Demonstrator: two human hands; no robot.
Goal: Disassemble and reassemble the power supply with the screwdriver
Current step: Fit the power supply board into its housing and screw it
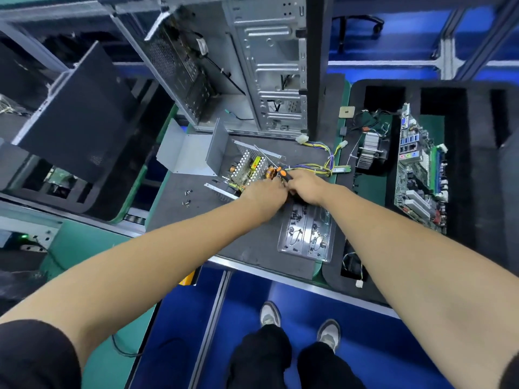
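Observation:
The opened power supply [247, 168] lies on the dark mat, its circuit board, heatsinks and copper coil exposed. Its grey metal cover [186, 157] lies just left of it. My right hand [304, 185] grips the orange-and-black screwdriver [283, 173], whose shaft runs up-left over the board. My left hand [264, 193] rests at the near edge of the power supply, fingers curled beside the screwdriver handle; what they hold is hidden. The coloured cable bundle [320, 164] trails right from the unit.
Loose screws [187, 196] lie on the mat at left. A clear plastic screw tray [307, 234] sits under my right wrist. An open computer case [252, 66] stands behind. A motherboard [418, 175] and heatsink [369, 150] rest in black foam at right.

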